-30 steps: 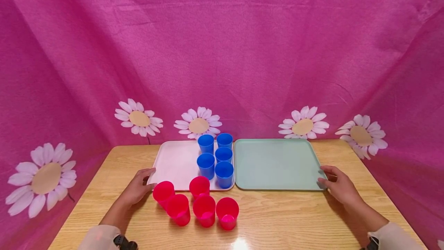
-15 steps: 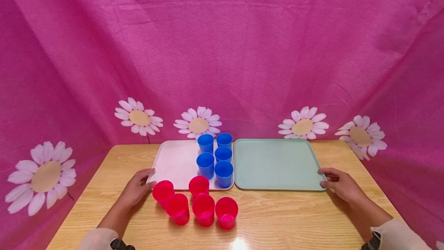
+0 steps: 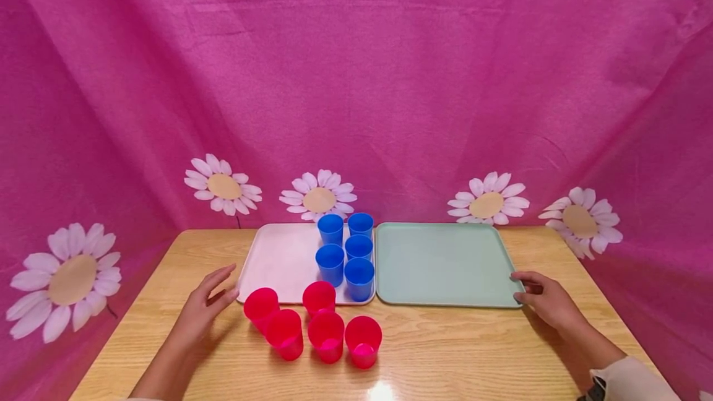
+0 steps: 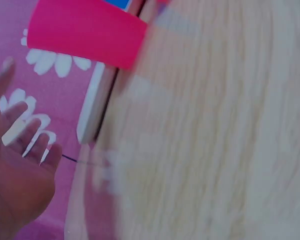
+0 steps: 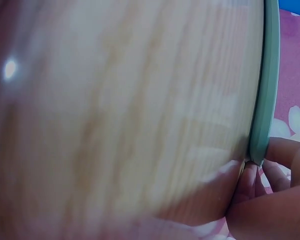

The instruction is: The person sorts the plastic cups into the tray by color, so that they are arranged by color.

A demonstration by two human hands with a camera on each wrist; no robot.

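Observation:
My left hand [image 3: 197, 308] is just left of the pale pink-white tray [image 3: 281, 258], apart from its rim, with fingers extended and nothing in them. In the left wrist view its fingers [image 4: 32, 135] are spread loosely near a red cup [image 4: 87, 35]. My right hand [image 3: 548, 303] pinches the near right corner of the green tray [image 3: 445, 265] between fingers and thumb, as the right wrist view shows at the tray rim [image 5: 265, 100]. Several blue cups [image 3: 330, 268] stand upright on the right part of the white tray. Several red cups [image 3: 327, 339] stand in front of it.
Both trays lie side by side on a wooden table [image 3: 445, 351], their inner edges touching or nearly so. A magenta cloth [image 3: 356, 91] with printed daisies hangs behind the table and along its sides. Nothing lies on the green tray.
My left hand has let go of the white tray's left edge and drawn back to the left, its fingers straightening. The right hand stays at the green tray; cups and trays hardly differ.

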